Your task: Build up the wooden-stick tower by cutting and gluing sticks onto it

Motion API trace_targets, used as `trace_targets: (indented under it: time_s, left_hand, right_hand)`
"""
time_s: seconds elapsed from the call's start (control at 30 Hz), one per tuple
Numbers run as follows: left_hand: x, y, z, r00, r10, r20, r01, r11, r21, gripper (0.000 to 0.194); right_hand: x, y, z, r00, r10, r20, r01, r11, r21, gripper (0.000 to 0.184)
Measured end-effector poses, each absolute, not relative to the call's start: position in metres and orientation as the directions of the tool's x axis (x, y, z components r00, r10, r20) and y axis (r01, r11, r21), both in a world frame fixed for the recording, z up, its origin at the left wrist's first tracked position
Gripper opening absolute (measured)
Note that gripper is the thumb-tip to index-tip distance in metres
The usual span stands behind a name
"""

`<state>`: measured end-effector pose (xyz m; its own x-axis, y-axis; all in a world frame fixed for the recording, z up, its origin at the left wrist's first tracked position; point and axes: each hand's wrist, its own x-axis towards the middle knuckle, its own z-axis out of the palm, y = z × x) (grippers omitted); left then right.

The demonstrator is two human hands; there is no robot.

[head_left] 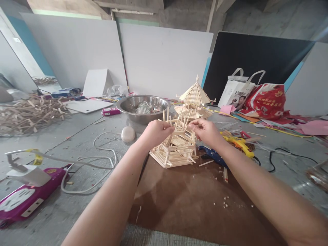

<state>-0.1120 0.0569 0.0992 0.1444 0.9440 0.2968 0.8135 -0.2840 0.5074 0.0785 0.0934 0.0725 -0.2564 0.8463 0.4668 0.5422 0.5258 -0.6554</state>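
Probably to steady posts (168, 113), my left hand (159, 134) at ten o'clock on the model (176, 152) and right hand (205, 131) at two pinch nearly closed, exact hold unclear.

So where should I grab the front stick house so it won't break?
Probably gently, low on the stick house, by its wide base, from the near side: its straight, stacked edge faces you there. The thin uprights poking up on top look easier to snap.
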Motion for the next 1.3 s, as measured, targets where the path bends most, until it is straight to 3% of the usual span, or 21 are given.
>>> trace_targets:
  time_s: [0.3,0.47,0.63,0.87,1.17,1.3]
  left_hand:
    - [-0.121,0.055,0.107,-0.044,0.911,0.410,0.773,-0.229,0.592,0.023]
    - [-0.126,0.058,0.106,-0.030,0.941,0.337,0.807,-0.176,0.563,0.022]
    - [-0.124,0.054,0.109,0.023,0.972,0.235,0.852,-0.142,0.504,0.026]
    - [-0.121,0.051,0.111,0.039,0.978,0.205,0.893,-0.126,0.433,0.026]
    - [-0.128,0.059,0.103,0.016,0.984,0.177,0.873,-0.100,0.477,0.029]
    - [-0.131,0.063,0.101,0.014,0.989,0.150,0.823,-0.097,0.559,0.031]
  right_hand:
    - [0.094,0.108,0.057,-0.156,0.881,0.447,0.740,0.404,-0.538,0.020]
    - [0.094,0.118,0.050,-0.144,0.900,0.412,0.767,0.364,-0.528,0.025]
    - [0.095,0.127,0.045,-0.146,0.935,0.324,0.742,0.320,-0.589,0.031]
    - [0.096,0.134,0.038,-0.176,0.970,0.171,0.611,0.243,-0.753,0.025]
    - [0.100,0.128,0.044,-0.162,0.980,0.113,0.520,0.182,-0.834,0.006]
    - [0.104,0.117,0.048,-0.174,0.980,0.097,0.492,0.172,-0.853,0.004]
